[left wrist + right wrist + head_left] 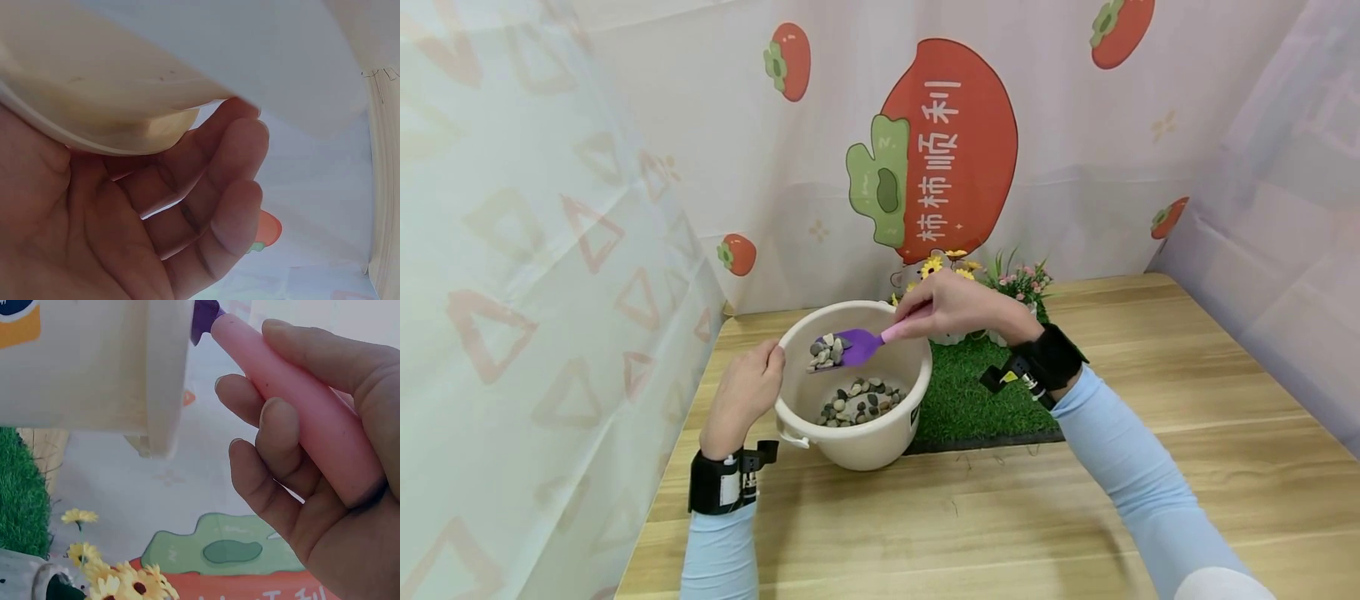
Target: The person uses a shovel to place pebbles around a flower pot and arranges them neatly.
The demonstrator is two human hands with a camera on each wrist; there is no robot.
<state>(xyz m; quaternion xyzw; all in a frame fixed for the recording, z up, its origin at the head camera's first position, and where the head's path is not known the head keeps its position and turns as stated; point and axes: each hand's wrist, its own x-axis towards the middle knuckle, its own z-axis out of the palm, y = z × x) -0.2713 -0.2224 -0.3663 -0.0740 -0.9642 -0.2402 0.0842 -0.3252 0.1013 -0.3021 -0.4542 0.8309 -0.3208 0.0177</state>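
Observation:
A cream bucket (865, 450) stands on the table with stones (861, 402) at its bottom. My left hand (747, 392) grips its rim on the left side; in the left wrist view the fingers (234, 212) curl beneath the rim against the outer wall. With my right hand (958, 307) I hold a small hand shovel by its pink handle (306, 406). Its purple blade (859, 347) is over the bucket's opening and carries several grey and white stones (827, 353). In the right wrist view the bucket wall hides most of the blade.
Behind and right of the bucket lies a green artificial grass mat (992, 400). Yellow flowers (125, 581) in a pot and a plant with pink flowers (1026, 282) stand at its back. A printed curtain (1060, 167) hangs behind the wooden table (1150, 400).

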